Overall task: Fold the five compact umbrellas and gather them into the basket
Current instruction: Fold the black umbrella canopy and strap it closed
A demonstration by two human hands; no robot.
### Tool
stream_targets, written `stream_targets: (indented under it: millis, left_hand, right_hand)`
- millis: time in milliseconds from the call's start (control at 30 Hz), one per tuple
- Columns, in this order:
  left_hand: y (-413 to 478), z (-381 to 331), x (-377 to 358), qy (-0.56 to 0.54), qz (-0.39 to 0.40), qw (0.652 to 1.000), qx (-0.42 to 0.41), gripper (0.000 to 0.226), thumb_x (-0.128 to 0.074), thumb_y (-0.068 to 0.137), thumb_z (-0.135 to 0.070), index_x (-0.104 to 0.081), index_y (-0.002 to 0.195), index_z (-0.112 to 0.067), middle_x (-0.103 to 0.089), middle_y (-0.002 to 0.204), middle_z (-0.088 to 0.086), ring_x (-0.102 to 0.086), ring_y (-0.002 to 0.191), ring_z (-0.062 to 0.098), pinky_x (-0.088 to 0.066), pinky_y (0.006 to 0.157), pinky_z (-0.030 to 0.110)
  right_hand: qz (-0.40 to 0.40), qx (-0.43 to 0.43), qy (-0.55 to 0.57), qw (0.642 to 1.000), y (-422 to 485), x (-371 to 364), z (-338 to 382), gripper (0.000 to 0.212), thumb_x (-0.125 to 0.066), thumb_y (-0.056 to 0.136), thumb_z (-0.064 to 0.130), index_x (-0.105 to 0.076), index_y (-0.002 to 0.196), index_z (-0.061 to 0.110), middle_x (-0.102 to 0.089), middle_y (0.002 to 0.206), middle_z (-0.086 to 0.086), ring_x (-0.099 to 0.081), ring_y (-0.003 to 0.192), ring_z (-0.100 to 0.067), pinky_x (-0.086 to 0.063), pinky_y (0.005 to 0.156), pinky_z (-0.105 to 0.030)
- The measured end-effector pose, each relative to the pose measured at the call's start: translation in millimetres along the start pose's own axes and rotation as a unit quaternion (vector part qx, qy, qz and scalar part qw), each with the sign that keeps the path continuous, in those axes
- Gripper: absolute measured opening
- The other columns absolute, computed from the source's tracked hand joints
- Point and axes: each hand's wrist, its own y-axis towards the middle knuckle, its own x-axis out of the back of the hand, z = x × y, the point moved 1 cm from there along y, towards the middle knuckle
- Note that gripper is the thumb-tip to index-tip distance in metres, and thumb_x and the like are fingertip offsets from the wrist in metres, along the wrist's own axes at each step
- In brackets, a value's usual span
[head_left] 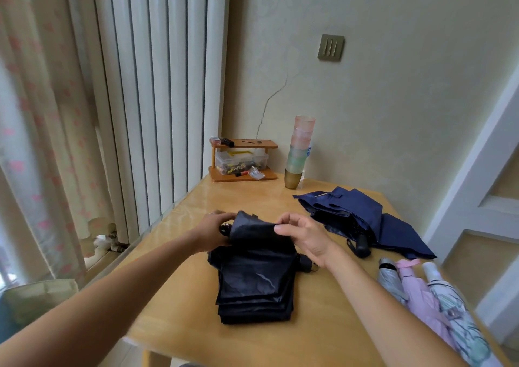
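Umbrellas crowd the desk: at its near right edge a silver umbrella, a pink umbrella and a white umbrella lie rolled side by side. A black umbrella lies mid-desk with its pleats flattened. The left hand and right hand each pinch its far fold. Beyond, a navy umbrella sprawls loose.

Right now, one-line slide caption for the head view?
Left hand and right hand grip the black umbrella on the table; the navy umbrella lies loose beyond.
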Motion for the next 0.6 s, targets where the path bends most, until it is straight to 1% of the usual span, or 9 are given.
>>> stream_targets:
  millis: [33,67,133,200,300,400,467,533,600]
  left_hand:
    - [1,3,-1,-0.009,-0.006,1.000,-0.019,0.055,-0.077,0.085,-0.006,-0.062,0.134,-0.027,-0.045,0.140,0.007,-0.048,0.126,0.026,-0.047,0.107,0.034]
    - [0,4,-1,-0.025,-0.007,0.999,-0.030,0.045,-0.074,0.087,-0.003,-0.066,0.127,-0.023,-0.044,0.140,0.006,-0.050,0.121,0.021,-0.050,0.099,0.024]
    - [-3,4,-3,-0.081,0.003,0.996,-0.028,0.032,-0.066,0.091,0.005,-0.070,0.115,-0.015,-0.043,0.137,0.004,-0.057,0.105,0.011,-0.054,0.077,0.013]
    - [-6,2,-5,-0.156,0.020,0.987,-0.022,0.037,-0.057,0.091,0.014,-0.066,0.113,-0.014,-0.048,0.133,0.007,-0.061,0.102,0.016,-0.059,0.073,0.019]
    - [-10,3,-7,-0.206,0.026,0.978,-0.017,0.044,-0.049,0.089,0.017,-0.064,0.113,-0.017,-0.054,0.124,0.013,-0.063,0.103,0.029,-0.063,0.079,0.034]
    - [-9,4,-7,-0.165,-0.004,0.986,-0.007,0.027,-0.058,0.090,0.000,-0.071,0.098,-0.022,-0.048,0.126,0.006,-0.055,0.111,0.028,-0.060,0.088,0.039]
    - [-9,3,-6,-0.088,-0.033,0.996,-0.001,0.019,-0.061,0.089,-0.024,-0.076,0.080,-0.031,-0.049,0.127,-0.002,-0.042,0.125,0.025,-0.044,0.105,0.047]
    - [-9,-2,-6,-0.017,-0.060,0.998,0.001,0.032,-0.055,0.087,-0.043,-0.077,0.067,-0.031,-0.053,0.127,-0.006,-0.034,0.131,0.022,-0.027,0.107,0.045]
    - [-9,-11,-7,0.055,-0.071,0.996,0.009,0.051,-0.050,0.094,-0.058,-0.075,0.061,-0.029,-0.054,0.130,-0.006,-0.029,0.136,0.021,-0.021,0.106,0.047]
  right_hand:
    - [0.021,-0.001,-0.020,1.000,-6,0,0,0.010,-0.078,0.082,0.020,-0.069,0.087,0.018,-0.064,0.087,-0.001,-0.059,0.085,-0.015,-0.046,0.080,-0.027]
    - [0.036,-0.001,-0.041,0.999,-12,0,-1,0.009,-0.078,0.082,0.019,-0.070,0.086,0.017,-0.065,0.087,-0.001,-0.059,0.085,-0.014,-0.047,0.081,-0.025]
    - [0.052,-0.003,-0.075,0.996,-24,0,-5,0.007,-0.078,0.086,0.015,-0.070,0.085,0.016,-0.066,0.088,-0.002,-0.060,0.086,-0.013,-0.049,0.083,-0.024]
    - [0.055,-0.001,-0.111,0.992,-35,-1,-11,0.007,-0.078,0.088,0.011,-0.072,0.086,0.015,-0.068,0.089,-0.003,-0.062,0.088,-0.014,-0.050,0.086,-0.027]
    - [0.055,0.022,-0.232,0.971,-47,-7,-20,0.003,-0.078,0.089,0.022,-0.075,0.088,0.022,-0.074,0.093,0.005,-0.067,0.092,-0.010,-0.052,0.090,-0.028]
    - [0.036,0.071,-0.367,0.927,-56,-14,-32,0.001,-0.075,0.088,0.032,-0.074,0.088,0.033,-0.070,0.094,0.012,-0.064,0.095,-0.007,-0.050,0.091,-0.028]
    - [0.033,0.097,-0.418,0.903,-59,-19,-40,0.001,-0.072,0.089,0.035,-0.072,0.090,0.034,-0.066,0.094,0.013,-0.060,0.098,-0.007,-0.047,0.092,-0.029]
    - [0.051,0.111,-0.448,0.886,-60,-23,-47,0.002,-0.069,0.092,0.034,-0.071,0.092,0.032,-0.064,0.095,0.014,-0.055,0.100,-0.006,-0.044,0.093,-0.027]
    - [0.059,0.122,-0.468,0.873,-60,-25,-53,0.004,-0.068,0.092,0.034,-0.070,0.094,0.032,-0.063,0.095,0.015,-0.053,0.100,-0.005,-0.041,0.095,-0.026]
